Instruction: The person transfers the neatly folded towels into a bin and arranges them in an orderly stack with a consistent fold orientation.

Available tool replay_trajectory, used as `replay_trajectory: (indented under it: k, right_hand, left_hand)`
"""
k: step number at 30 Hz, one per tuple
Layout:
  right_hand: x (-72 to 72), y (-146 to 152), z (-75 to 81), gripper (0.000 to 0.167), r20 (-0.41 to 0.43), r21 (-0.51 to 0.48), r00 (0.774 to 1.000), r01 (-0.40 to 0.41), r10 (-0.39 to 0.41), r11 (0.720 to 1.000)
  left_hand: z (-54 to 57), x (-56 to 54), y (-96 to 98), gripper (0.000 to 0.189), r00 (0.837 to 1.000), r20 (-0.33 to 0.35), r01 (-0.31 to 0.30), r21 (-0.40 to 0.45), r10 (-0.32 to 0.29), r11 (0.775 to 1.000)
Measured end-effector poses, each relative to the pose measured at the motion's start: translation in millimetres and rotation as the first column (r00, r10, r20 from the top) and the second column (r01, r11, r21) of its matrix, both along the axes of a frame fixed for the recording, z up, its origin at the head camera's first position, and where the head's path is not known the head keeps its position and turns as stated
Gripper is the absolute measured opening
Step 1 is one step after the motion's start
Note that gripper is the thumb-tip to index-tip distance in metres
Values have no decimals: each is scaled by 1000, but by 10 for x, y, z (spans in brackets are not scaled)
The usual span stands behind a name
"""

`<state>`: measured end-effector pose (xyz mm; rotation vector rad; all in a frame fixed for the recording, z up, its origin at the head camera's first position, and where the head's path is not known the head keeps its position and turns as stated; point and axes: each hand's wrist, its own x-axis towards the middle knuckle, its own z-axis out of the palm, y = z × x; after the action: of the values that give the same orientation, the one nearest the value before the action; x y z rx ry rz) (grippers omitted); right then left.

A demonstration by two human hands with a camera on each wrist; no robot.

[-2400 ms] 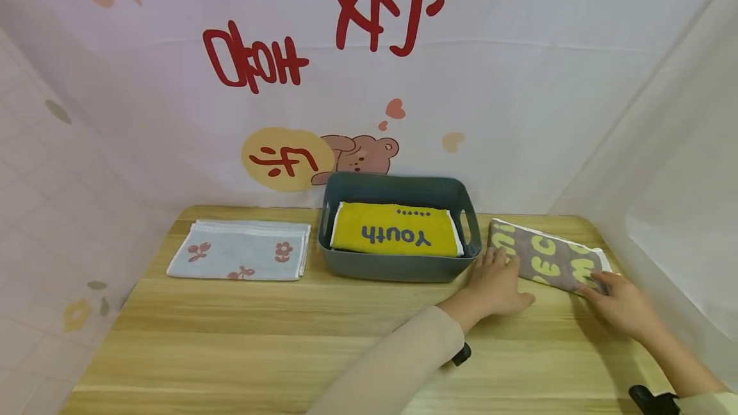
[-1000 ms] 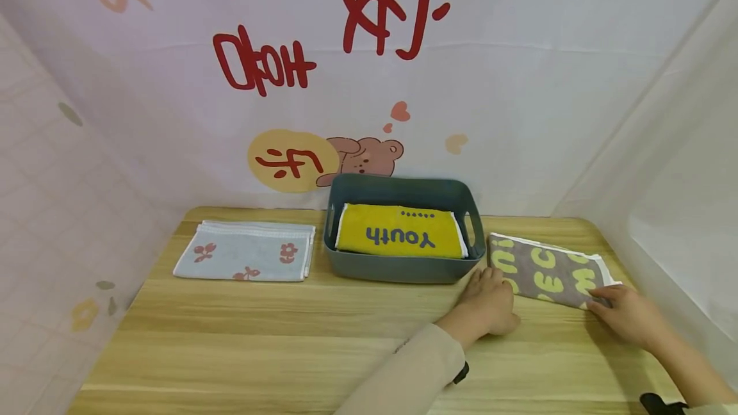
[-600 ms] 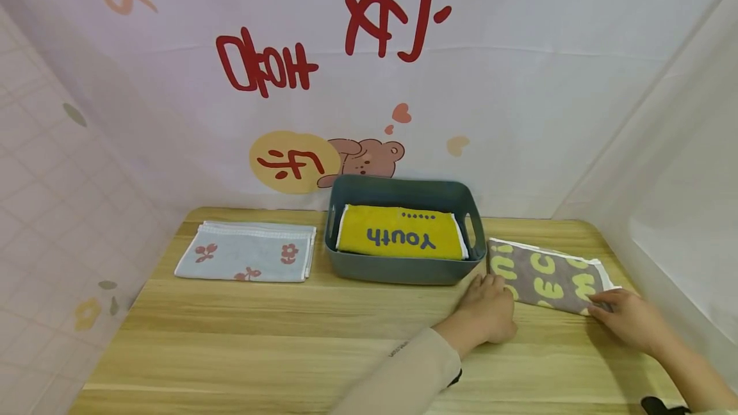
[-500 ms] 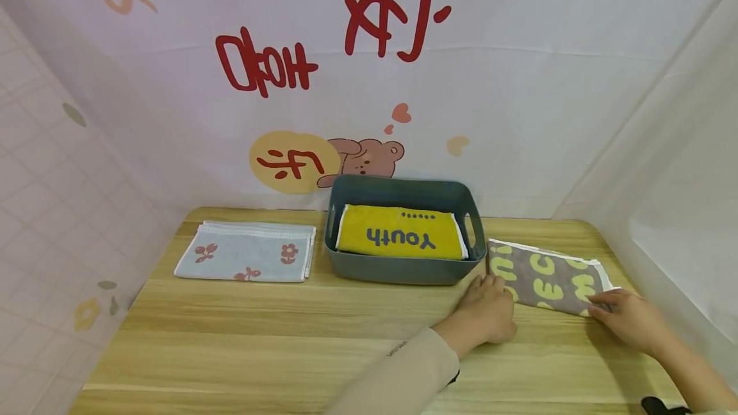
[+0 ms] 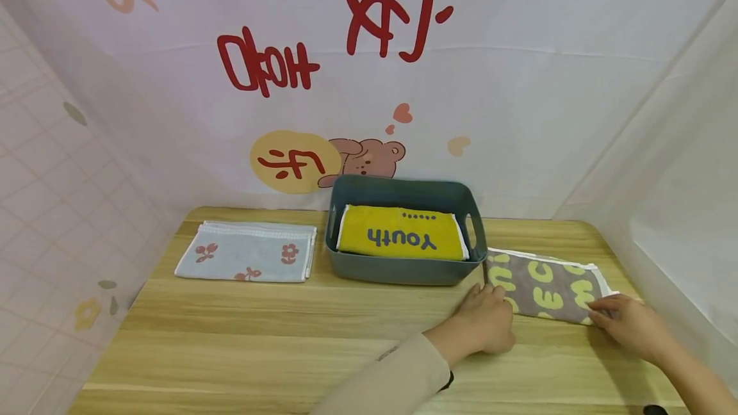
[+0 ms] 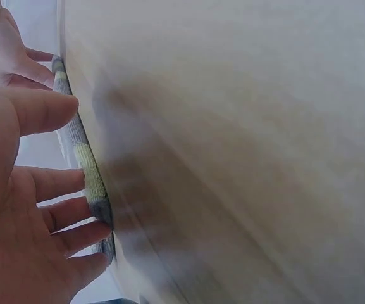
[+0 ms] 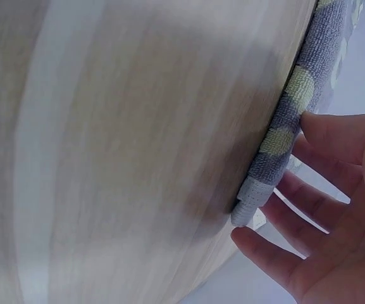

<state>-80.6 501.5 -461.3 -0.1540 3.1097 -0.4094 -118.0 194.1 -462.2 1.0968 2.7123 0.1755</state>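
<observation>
A folded grey towel (image 5: 526, 287) with yellow-green letters and a white edge lies on the right part of the table in the head view. My left hand (image 5: 485, 320) touches its left end; in the left wrist view the extended fingertips meet the folded edge of the towel (image 6: 88, 166) and the thumb stands apart. At the right end rests my right hand (image 5: 633, 328). The right wrist view has its thumb against the front fold of the towel (image 7: 284, 126), while the other fingers spread, fairly straight, around the white-trimmed end.
A dark green basket (image 5: 398, 269) stands at the back middle, holding a folded yellow towel (image 5: 398, 226) marked "Youth". Left of it lies a folded light blue towel (image 5: 245, 253) with pink flowers. A white printed curtain (image 5: 519, 114) hangs behind the wooden table (image 5: 277, 338).
The grey towel has slid toward me along the table, with both hands drawing back alongside it. The basket and the other towels keep their places; the head view has shifted slightly.
</observation>
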Motion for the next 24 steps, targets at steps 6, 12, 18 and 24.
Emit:
replay_trajectory:
  k: [6, 12, 18, 24]
  right_hand:
    - [45, -22, -13, 18, 11, -12, 1000, -15, 15, 1000]
    - [89, -46, -40, 19, -3, 18, 1000, -27, 28, 999]
    - [142, -100, -49, 16, -51, 60, 998, -45, 48, 997]
    - [177, -147, -33, 16, -38, 80, 998, -44, 47, 996]
  left_hand:
    - [13, 65, -79, 15, 999, -15, 32, -6, -32, 999]
    - [12, 124, -124, 18, 998, -25, 50, -20, -50, 999]
    - [-8, 147, -165, 17, 998, 1, 56, -17, -56, 998]
    - [-10, 151, -248, 13, 995, 65, 75, 18, -76, 997]
